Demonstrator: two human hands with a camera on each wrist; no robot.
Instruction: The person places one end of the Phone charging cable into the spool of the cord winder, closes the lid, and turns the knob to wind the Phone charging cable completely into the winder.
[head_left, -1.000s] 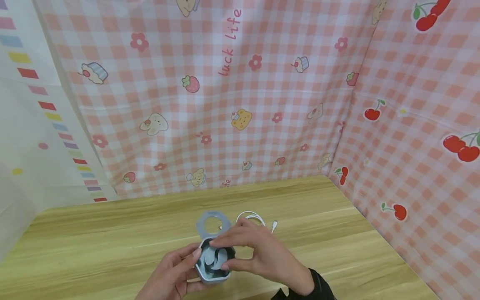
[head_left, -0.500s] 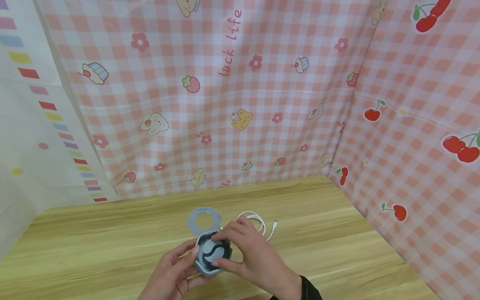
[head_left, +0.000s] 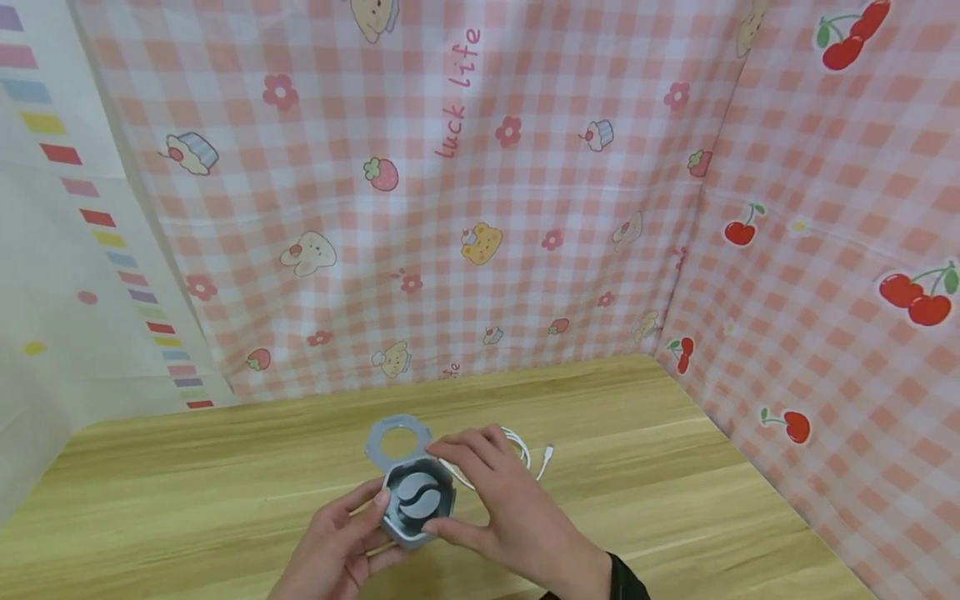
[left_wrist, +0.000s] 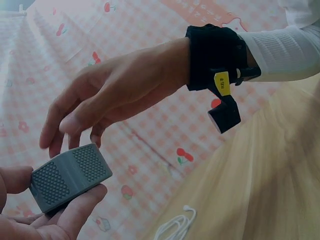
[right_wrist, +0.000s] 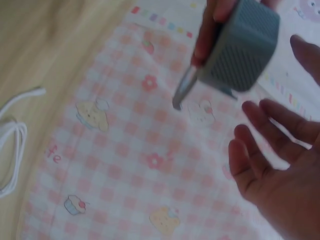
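My left hand [head_left: 337, 542] grips a small grey hexagonal case [head_left: 418, 500] between thumb and fingers, above the table. Its lid [head_left: 377, 446], a flat ring with a round hole, stands open on the far side. Inside, a raised round core is split by a curved S-shaped groove. Over the right side of the case hovers my right hand [head_left: 510, 508], thumb near the front rim and forefinger by the far rim. In the right wrist view its fingers [right_wrist: 250, 165] are loosely bent and hold nothing. Studded texture covers the outer walls of the case [left_wrist: 70, 177].
A coiled white cable [head_left: 522, 446] lies on the wooden table [head_left: 225, 483] beyond my right hand, its plug [head_left: 548, 452] pointing away. Pink checked cloth [head_left: 420, 208] hangs behind and to the right, with a white printed sheet [head_left: 60, 275] on the left.
The case has shifted slightly left in my left hand, its lid moving with it. My right forefinger has come out from inside the case to the far rim.
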